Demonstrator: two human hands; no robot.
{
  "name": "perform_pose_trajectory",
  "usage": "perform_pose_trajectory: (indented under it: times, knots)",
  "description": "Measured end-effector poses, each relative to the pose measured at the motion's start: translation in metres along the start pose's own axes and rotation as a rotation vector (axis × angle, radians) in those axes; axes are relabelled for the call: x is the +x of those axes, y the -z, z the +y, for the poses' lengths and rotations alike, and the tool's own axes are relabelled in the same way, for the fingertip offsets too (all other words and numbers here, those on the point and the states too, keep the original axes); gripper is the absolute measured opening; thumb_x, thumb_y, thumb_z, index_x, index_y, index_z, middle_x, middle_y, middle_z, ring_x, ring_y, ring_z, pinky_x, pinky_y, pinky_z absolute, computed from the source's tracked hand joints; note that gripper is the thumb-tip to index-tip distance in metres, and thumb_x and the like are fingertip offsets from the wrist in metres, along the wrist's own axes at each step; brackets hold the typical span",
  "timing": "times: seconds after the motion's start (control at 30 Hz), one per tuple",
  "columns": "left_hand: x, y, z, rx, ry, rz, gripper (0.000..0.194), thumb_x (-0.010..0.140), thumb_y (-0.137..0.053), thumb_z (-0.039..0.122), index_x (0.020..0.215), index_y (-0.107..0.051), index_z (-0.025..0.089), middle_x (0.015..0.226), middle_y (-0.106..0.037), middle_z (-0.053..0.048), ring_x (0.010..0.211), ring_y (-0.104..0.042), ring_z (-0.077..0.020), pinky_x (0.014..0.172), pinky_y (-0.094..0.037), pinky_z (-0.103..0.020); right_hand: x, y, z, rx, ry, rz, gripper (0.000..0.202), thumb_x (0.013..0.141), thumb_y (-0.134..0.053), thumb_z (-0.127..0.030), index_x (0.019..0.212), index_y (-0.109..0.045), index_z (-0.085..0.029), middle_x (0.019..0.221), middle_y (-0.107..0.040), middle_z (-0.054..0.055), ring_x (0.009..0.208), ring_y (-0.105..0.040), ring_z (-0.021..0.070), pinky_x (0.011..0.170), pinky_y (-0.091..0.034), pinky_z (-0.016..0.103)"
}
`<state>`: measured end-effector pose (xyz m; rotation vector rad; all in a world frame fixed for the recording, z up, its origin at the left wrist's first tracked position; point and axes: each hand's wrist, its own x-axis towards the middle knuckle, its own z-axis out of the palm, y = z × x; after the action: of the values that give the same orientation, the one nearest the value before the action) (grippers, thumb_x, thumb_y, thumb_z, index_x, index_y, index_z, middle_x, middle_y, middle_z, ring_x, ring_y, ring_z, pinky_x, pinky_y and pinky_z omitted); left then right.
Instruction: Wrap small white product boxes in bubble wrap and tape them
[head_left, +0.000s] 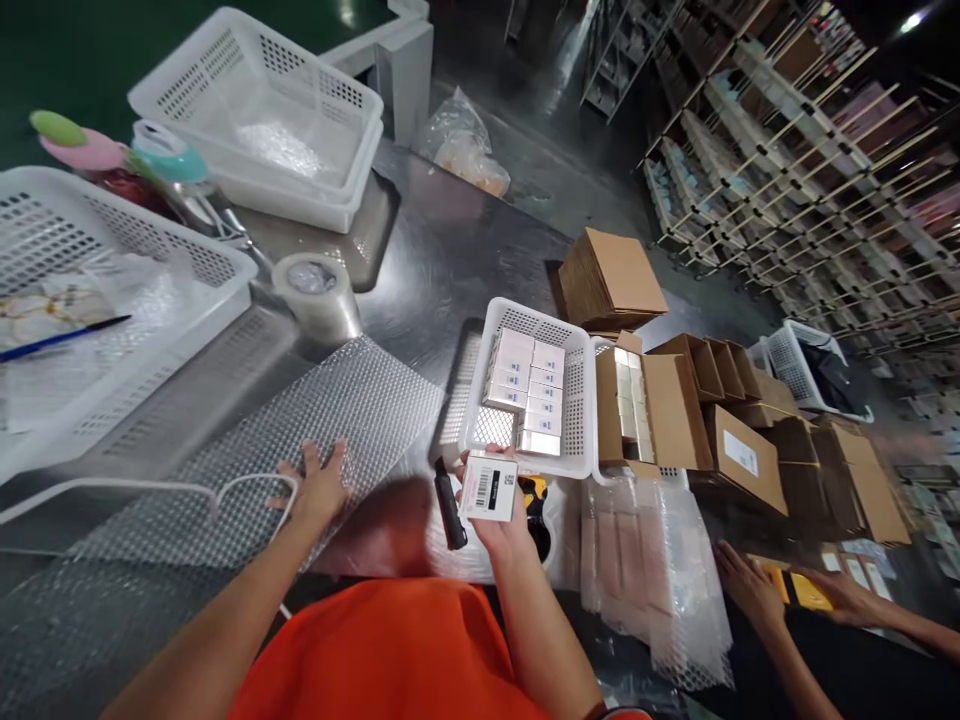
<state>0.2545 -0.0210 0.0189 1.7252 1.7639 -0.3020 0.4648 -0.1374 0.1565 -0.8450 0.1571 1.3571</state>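
Observation:
My left hand [316, 490] lies with its fingers spread on a sheet of bubble wrap [367, 400], beside a thin white cable [150, 487]. In my right hand [504, 530] is a small white box [489, 487] with a barcode label facing up. Just beyond it stands a white perforated basket [577, 400] holding several similar white boxes [544, 400]. A black tool [450, 505] lies left of the held box, and a yellow and black device [534, 500] is partly hidden to its right.
A tape roll [319, 295] and white baskets [300, 140] are at the left. Cardboard stacks [615, 275], an open carton [664, 410] and wrapped pink packs [637, 560] stand right. Another person's hands [757, 590] hold a yellow item [802, 590] at the far right.

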Motion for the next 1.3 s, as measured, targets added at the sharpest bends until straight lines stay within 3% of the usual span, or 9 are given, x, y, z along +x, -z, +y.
perform_pose_trajectory:
  times: [0.13, 0.33, 0.47, 0.73, 0.83, 1.0, 1.07, 1.17, 1.3]
  knots:
    - [0.002, -0.003, -0.002, -0.005, -0.003, 0.01, 0.075, 0.091, -0.057, 0.026, 0.162, -0.03, 0.029, 0.175, 0.001, -0.016, 0.154, -0.002, -0.0571, 0.104, -0.029, -0.086, -0.001, 0.0, 0.001, -0.029, -0.012, 0.05, 0.038, 0.081, -0.08, -0.057, 0.087, -0.058, -0.026, 0.083, -0.069, -0.003, 0.074, -0.066, 0.0163, 0.052, -0.053, 0.023]
    - [0.004, -0.005, -0.004, -0.014, -0.01, 0.025, 0.074, 0.091, -0.053, 0.023, 0.162, -0.03, 0.029, 0.174, -0.004, -0.017, 0.154, -0.005, -0.0574, 0.101, -0.026, -0.09, 0.0, -0.006, 0.003, -0.04, 0.02, 0.186, 0.031, 0.087, -0.076, -0.051, 0.082, -0.059, -0.026, 0.074, -0.067, -0.005, 0.074, -0.068, 0.016, 0.073, -0.059, 0.029]
    - [0.005, -0.006, -0.005, -0.004, -0.021, 0.017, 0.073, 0.092, -0.052, 0.024, 0.162, -0.03, 0.028, 0.174, -0.001, -0.018, 0.153, -0.004, -0.0595, 0.1, -0.027, -0.091, -0.001, -0.008, 0.004, -0.011, 0.007, 0.232, 0.029, 0.091, -0.072, -0.049, 0.082, -0.06, -0.025, 0.074, -0.069, -0.005, 0.073, -0.068, 0.0144, 0.074, -0.059, 0.027]
    - [0.006, -0.007, -0.006, -0.012, -0.01, 0.005, 0.073, 0.094, -0.054, 0.023, 0.162, -0.027, 0.029, 0.175, 0.004, -0.016, 0.154, 0.0, -0.057, 0.104, -0.031, -0.085, 0.003, 0.003, 0.009, -0.058, 0.005, 0.172, 0.03, 0.086, -0.079, -0.05, 0.085, -0.063, -0.024, 0.077, -0.072, -0.004, 0.075, -0.07, 0.0146, 0.069, -0.061, 0.026]
    - [0.006, -0.007, -0.006, 0.006, -0.011, 0.023, 0.08, 0.089, -0.064, 0.027, 0.161, -0.03, 0.031, 0.174, 0.003, -0.018, 0.154, -0.005, -0.0566, 0.105, -0.032, -0.083, 0.007, 0.009, 0.014, -0.088, 0.01, 0.184, 0.036, 0.082, -0.081, -0.054, 0.092, -0.065, -0.024, 0.084, -0.074, -0.002, 0.078, -0.072, 0.0154, 0.067, -0.063, 0.027]
    - [0.002, 0.001, -0.002, 0.053, -0.027, 0.058, 0.088, 0.087, -0.064, 0.029, 0.163, -0.022, 0.032, 0.172, -0.013, -0.021, 0.155, -0.015, -0.0509, 0.108, -0.036, -0.077, 0.012, 0.017, 0.023, -0.2, -0.005, 0.111, 0.047, 0.072, -0.091, -0.046, 0.107, -0.067, -0.026, 0.101, -0.077, 0.002, 0.08, -0.074, 0.0189, 0.06, -0.063, 0.028]
    - [0.002, 0.008, -0.003, 0.055, -0.034, 0.033, 0.09, 0.087, -0.061, 0.029, 0.165, -0.016, 0.029, 0.172, -0.018, -0.019, 0.155, -0.016, -0.0484, 0.109, -0.036, -0.076, 0.023, 0.017, 0.034, -0.211, -0.056, 0.066, 0.046, 0.069, -0.093, -0.038, 0.105, -0.068, -0.026, 0.104, -0.077, 0.002, 0.084, -0.074, 0.0192, 0.068, -0.065, 0.032]
    - [0.003, 0.019, -0.012, 0.051, -0.077, 0.029, 0.078, 0.09, -0.056, 0.027, 0.162, -0.029, 0.019, 0.172, -0.017, -0.02, 0.156, -0.021, -0.0424, 0.111, -0.042, -0.067, 0.058, 0.01, 0.067, -0.209, -0.168, 0.075, 0.04, 0.069, -0.092, -0.033, 0.099, -0.067, -0.026, 0.102, -0.077, 0.0, 0.089, -0.074, 0.0197, 0.077, -0.064, 0.037]
    - [0.003, 0.03, -0.03, 0.151, -0.184, 0.03, 0.062, 0.09, -0.039, 0.006, 0.15, -0.051, 0.018, 0.171, -0.024, -0.017, 0.151, -0.036, -0.0335, 0.111, -0.047, -0.057, 0.123, -0.012, 0.125, -0.298, -0.186, 0.165, 0.031, 0.073, -0.085, -0.036, 0.093, -0.064, -0.028, 0.085, -0.074, -0.004, 0.073, -0.071, 0.0178, 0.062, -0.059, 0.033]
